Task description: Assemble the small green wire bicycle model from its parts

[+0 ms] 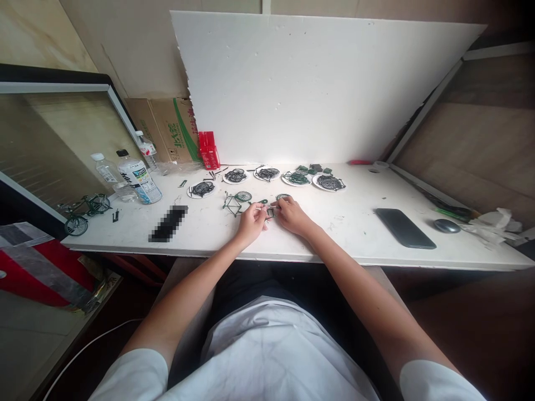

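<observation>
Fingers pinched together, my left hand [251,224] is just above the white table near its front edge. What it grips is too small to make out. Close beside it, my right hand [293,215] pinches a small dark green model bicycle part [271,213], which sits between the two hands. To the left of my fingers lies a miniature bicycle frame [232,205], and a small spoked wheel [243,196] is next to it. A dark green piece [263,201] rests just beyond my left fingertips. Another wheel [281,196] is partly hidden behind my right hand.
Plates of small parts [202,189] stand in a row at the back, one with wheels [330,182]. At left are an assembled miniature bicycle [87,210] and bottles [140,177]. A black phone [404,227] and a mouse [447,225] lie right. A white board [317,89] leans behind.
</observation>
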A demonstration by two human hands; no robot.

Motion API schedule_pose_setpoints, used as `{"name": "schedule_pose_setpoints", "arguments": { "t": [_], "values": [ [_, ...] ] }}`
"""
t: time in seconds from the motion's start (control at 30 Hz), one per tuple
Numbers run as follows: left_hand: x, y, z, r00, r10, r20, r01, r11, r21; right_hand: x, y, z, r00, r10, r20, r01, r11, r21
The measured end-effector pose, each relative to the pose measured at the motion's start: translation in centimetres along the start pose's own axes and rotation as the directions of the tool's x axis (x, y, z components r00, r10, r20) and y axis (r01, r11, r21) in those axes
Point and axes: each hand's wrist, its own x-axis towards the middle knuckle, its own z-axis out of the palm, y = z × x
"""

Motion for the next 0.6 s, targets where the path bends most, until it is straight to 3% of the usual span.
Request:
{"name": "schedule_pose_setpoints", "arguments": {
  "t": [0.33, 0.6],
  "values": [
    [0.0, -0.1, 0.0, 1.0, 0.01, 0.015, -0.01, 1.0, 0.004, 0.0, -1.1, -0.9, 0.996, -0.047, 0.072, 0.045, 0.998, 0.036],
    [0.0, -0.4, -0.1, 1.0, 0.015, 0.02, -0.016, 1.0, 0.015, 0.2, -0.9, -0.9, 0.997, 0.061, 0.04, -0.06, 0.998, -0.018]
  ]
}}
